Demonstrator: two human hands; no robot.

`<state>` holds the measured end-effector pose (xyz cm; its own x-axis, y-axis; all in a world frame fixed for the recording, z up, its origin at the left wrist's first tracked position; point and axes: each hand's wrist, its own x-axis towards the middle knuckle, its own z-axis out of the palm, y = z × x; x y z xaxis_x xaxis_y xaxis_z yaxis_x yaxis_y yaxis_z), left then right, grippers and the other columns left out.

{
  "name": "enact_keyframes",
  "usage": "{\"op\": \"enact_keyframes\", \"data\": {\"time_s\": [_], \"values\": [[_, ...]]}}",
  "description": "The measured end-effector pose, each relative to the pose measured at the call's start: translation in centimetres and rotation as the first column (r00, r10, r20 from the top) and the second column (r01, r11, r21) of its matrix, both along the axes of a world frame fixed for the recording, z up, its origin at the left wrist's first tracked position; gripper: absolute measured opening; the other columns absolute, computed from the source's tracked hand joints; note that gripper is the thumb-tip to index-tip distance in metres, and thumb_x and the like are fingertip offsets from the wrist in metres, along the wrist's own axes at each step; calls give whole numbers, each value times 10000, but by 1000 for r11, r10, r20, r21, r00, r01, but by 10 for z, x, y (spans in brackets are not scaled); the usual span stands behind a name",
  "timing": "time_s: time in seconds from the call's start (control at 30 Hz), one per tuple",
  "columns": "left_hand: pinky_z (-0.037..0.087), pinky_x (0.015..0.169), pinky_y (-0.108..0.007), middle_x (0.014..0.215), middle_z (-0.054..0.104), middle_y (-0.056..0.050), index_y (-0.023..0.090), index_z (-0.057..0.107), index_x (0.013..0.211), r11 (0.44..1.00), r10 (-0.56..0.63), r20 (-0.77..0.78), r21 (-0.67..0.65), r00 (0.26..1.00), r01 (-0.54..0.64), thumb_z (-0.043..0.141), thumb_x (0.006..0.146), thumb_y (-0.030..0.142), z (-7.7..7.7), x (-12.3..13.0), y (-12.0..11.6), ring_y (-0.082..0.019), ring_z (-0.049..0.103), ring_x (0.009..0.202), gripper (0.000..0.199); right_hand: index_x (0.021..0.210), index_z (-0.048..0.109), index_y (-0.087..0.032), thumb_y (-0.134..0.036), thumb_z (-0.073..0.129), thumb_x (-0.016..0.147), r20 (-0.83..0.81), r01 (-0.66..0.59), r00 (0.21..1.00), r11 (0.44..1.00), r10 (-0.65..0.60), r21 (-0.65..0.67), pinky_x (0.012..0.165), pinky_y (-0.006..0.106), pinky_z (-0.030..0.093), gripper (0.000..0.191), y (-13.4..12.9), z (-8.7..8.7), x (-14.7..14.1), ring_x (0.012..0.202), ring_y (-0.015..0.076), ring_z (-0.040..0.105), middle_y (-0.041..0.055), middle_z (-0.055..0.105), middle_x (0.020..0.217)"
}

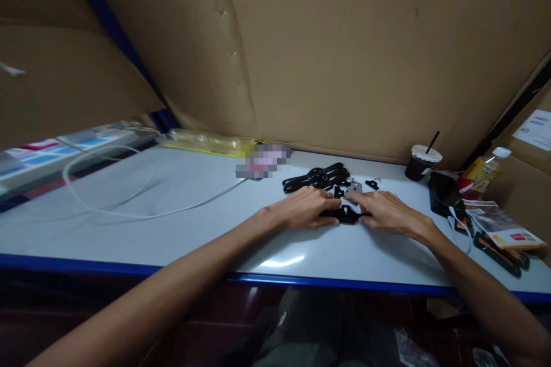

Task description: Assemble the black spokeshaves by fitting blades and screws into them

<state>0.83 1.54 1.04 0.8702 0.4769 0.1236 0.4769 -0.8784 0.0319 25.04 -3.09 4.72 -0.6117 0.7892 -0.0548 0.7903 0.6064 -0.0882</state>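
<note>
A black part [346,214] with a small cutout lies flat on the white table, between my two hands. My left hand [309,208] grips its left end, thumb below and fingers above. The right end is pinched by my right hand [384,211]. Just behind, near my right fingertips, is a grey metal plate [353,188]. Small black pieces [372,184] lie around the plate, with tiny screws [377,179] nearby. Several long black parts [317,178] are piled behind my left hand.
A blurred phone-like object [263,161] with a white cable [202,202] lies behind left. At right stand a lidded cup [422,163] and a bottle [482,172], beside a black device [445,194] and packets [503,225]. Cardboard [327,57] walls the back.
</note>
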Motion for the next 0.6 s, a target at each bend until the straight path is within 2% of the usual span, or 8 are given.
{"op": "enact_keyframes", "data": {"time_s": [0.1, 0.3, 0.6], "values": [[306, 585, -295, 929, 697, -81, 190, 671, 1124, 1000, -6, 8, -6, 1000, 6, 520, 1006, 461, 0, 0, 0, -181, 624, 728, 332, 1317, 572, -241, -85, 518, 849, 28, -34, 999, 999, 34, -7, 679, 317, 355, 497, -2, 1, -2, 892, 214, 625, 84, 713, 1113], [297, 578, -299, 945, 702, -89, 189, 672, 1144, 1000, 14, -28, -17, 1000, -14, 521, 1009, 457, 1, 0, 0, -188, 626, 735, 336, 1161, 635, -189, -64, 528, 840, 98, -7, 995, 1000, 4, 24, 647, 322, 321, 361, -3, 1, -7, 849, 209, 611, 106, 717, 1086], [328, 593, -309, 955, 715, -91, 195, 677, 1189, 999, 9, 5, -31, 1000, -8, 527, 1007, 457, -1, 0, 1, -196, 638, 748, 353, 1260, 635, -255, -29, 475, 830, 106, -82, 991, 995, 76, 54, 634, 310, 285, 512, -5, 0, -8, 806, 183, 577, 74, 689, 1079]]}}
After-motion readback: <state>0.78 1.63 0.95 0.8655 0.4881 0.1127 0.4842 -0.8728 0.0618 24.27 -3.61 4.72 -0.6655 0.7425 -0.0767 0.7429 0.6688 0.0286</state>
